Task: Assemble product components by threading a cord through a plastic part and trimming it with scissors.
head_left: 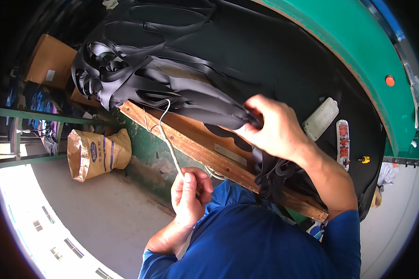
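Black strip bundle lies beside the wooden rail; its tangled left loops could snag if dragged. Grey cord, pinched in left hand – might catch strips. Right hand clenches bundle's right end – slackening could splay it.

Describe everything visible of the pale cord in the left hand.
The pale cord is slim, whitish-grey and flexible-looking; its material can't be told. The left hand grips its lower part between thumb and fingers. From there it slants up and leftward across the wooden beam, then bends right, its thinner upper part overlapping the black strips in view. Whether it is fastened there is unclear.
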### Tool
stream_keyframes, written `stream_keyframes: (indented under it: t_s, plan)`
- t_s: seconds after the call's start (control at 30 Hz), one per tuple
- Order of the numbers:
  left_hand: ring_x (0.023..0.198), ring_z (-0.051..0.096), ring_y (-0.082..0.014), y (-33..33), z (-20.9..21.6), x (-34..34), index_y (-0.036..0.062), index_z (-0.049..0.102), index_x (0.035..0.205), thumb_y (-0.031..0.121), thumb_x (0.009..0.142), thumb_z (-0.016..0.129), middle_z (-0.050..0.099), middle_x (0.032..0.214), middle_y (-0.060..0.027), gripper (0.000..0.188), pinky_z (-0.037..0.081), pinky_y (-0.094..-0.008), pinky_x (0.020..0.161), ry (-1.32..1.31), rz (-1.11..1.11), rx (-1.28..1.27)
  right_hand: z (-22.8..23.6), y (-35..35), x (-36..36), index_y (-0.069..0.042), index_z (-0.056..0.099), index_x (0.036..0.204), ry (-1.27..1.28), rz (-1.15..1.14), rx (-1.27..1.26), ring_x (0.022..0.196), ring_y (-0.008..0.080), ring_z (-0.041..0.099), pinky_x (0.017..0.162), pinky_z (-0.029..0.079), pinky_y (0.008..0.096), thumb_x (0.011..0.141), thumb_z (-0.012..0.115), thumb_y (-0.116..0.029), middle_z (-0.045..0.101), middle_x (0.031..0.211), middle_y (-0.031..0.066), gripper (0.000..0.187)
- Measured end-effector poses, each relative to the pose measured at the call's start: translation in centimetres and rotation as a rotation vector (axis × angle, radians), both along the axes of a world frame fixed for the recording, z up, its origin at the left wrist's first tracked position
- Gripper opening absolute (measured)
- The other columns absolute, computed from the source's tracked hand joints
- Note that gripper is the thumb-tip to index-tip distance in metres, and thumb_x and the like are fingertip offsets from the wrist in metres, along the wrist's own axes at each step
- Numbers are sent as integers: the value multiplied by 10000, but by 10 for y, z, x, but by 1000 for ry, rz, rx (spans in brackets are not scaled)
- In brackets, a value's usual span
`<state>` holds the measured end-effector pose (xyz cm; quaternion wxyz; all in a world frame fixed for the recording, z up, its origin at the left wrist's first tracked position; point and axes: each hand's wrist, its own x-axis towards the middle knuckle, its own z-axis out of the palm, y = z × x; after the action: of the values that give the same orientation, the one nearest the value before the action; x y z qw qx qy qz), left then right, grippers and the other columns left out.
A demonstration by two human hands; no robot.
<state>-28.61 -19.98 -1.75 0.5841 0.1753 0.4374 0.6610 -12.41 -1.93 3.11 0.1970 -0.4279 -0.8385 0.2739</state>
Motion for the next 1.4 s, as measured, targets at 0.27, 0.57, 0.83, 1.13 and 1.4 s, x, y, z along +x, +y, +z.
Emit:
stream_keyframes:
  t_s: [0.27, 0.57, 0.83, 1.13, 1.4]
  plan:
    - [451, 345, -36, 16, -4, -2, 47, 558, 1060, 249, 1011, 413, 557, 677, -19, 254, 269, -186, 413, 224, -81, -47, -18, 20, 4, -61, 531, 1126, -6, -81, 143, 859, 313, 631, 716, 518, 390, 694, 728, -77, 573, 1092, 178, 475]
    - [534, 376, -15, 107, -10, 3, 23, 522, 1191, 276, 1015, 403, 553, 745, 9, 330, 322, -169, 472, 474, -191, 100, -35, -1, 5, -59, 637, 844, -39, 461, 727, 1036, 240, 502, 915, 428, 373, 778, 548, -183, 553, 1042, 85, 165]
    - [456, 357, -26, 134, -28, 1, 30, 551, 1154, 309, 1007, 418, 596, 773, -23, 342, 280, -165, 393, 507, -235, 21, -39, -48, 12, -26, 599, 805, -327, 576, 284, 789, 258, 597, 657, 501, 364, 770, 572, -128, 578, 847, 103, 111]
    - [420, 344, -31, 136, -35, -23, 9, 542, 1168, 319, 1019, 372, 600, 760, -55, 384, 263, -167, 374, 154, -371, 164, -51, -35, -29, -38, 652, 803, -573, 378, -83, 713, 310, 673, 633, 527, 421, 764, 574, -96, 662, 728, 166, 105]
    - [441, 373, -38, 138, -27, -40, 20, 510, 1238, 272, 1018, 389, 598, 782, -42, 356, 301, -162, 389, 108, -499, 299, -43, -38, -38, -23, 644, 836, -652, 209, -225, 781, 364, 656, 709, 520, 464, 746, 583, -65, 660, 790, 201, 116]
